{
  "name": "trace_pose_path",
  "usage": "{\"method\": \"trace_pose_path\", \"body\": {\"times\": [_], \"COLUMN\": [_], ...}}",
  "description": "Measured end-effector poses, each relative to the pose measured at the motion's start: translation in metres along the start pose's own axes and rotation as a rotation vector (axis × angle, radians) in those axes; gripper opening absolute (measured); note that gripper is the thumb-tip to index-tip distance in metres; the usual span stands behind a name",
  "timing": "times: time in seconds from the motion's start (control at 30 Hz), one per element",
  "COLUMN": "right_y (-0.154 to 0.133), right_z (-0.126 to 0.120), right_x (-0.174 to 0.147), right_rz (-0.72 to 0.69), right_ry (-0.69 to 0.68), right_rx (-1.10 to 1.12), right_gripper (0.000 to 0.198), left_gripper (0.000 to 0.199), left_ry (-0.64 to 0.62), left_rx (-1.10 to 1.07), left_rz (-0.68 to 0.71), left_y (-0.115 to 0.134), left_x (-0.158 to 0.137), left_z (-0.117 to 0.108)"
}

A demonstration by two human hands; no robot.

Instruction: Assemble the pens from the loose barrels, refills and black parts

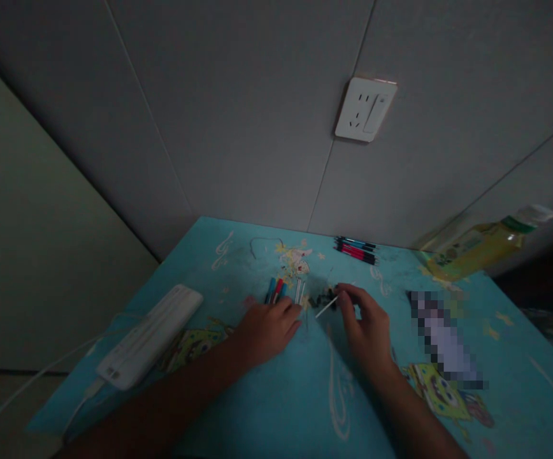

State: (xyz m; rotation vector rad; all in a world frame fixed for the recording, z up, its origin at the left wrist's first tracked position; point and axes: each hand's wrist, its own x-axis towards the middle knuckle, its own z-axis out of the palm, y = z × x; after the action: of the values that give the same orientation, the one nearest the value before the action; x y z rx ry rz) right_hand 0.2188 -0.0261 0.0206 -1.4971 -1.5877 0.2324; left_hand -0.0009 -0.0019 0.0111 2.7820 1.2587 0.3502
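Observation:
A thin white stick [326,308], which looks like a pen refill, is pinched between the thumb and fingertips of my right hand [365,325]. It slants down to the left over the table. Beside it lies a small heap of dark pieces [322,298], too small to name. My left hand [269,328] rests on the table with its fingers bent and pressed together; whatever may be under them is hidden. Just beyond those fingers lie blue and red pen barrels [276,290] and several thin clear-white rods [299,291].
Several blue, red and black pens [355,250] lie near the wall. A tilted-looking bottle of yellow liquid [481,247] stands at right, near a pixelated item [446,341]. A white power strip [150,338] with a cable lies left on the blue patterned table [276,408]. A wall socket [366,109] is above.

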Motion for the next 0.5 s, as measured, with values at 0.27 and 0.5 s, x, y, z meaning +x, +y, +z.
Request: {"method": "trace_pose_path", "body": {"times": [0.27,0.5], "right_y": [-0.004,-0.01], "right_z": [0.031,0.042], "right_x": [-0.003,-0.004], "right_rz": [-0.114,-0.166], "right_ry": [-0.294,-0.329], "right_rx": [-0.09,-0.295], "right_gripper": [0.021,0.024], "left_gripper": [0.025,0.018], "left_ry": [-0.045,-0.042], "left_rx": [0.055,0.115], "left_rz": [0.049,0.127], "left_y": [0.001,0.0], "left_x": [-0.001,0.0], "left_z": [0.0,0.005]}}
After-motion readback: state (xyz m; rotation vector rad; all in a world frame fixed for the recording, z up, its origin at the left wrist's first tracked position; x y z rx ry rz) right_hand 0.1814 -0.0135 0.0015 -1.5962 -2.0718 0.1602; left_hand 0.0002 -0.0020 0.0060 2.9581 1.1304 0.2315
